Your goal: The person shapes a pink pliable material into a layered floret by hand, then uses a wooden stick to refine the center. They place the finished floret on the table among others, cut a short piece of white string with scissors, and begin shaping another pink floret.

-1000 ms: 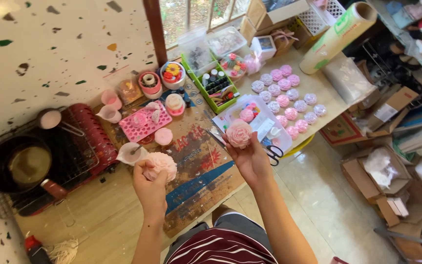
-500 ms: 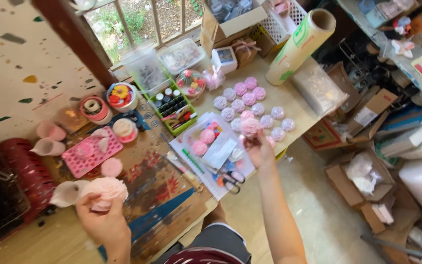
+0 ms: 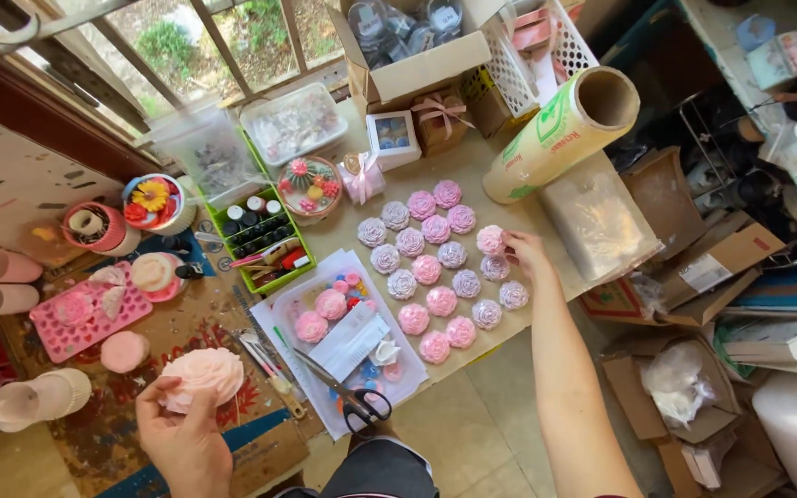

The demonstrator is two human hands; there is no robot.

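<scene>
A pink flower [image 3: 490, 240] sits at the right end of the rows of flowers [image 3: 435, 267] near the table's right edge, pinched in the fingertips of the right hand [image 3: 526, 254]. The left hand [image 3: 182, 443], at the table's near edge, grips a pale peach flower [image 3: 203, 376] in closed fingers. Scissors [image 3: 348, 392] lie between the two hands on a white sheet [image 3: 348, 346].

Both hands are bare: the left hand [image 3: 180, 435] and the right hand [image 3: 525, 253] show no gloves, rings or watch. The right forearm is uncovered along its whole visible length, with no sleeve. Dark grey clothing shows at the bottom edge, over the lap.
</scene>
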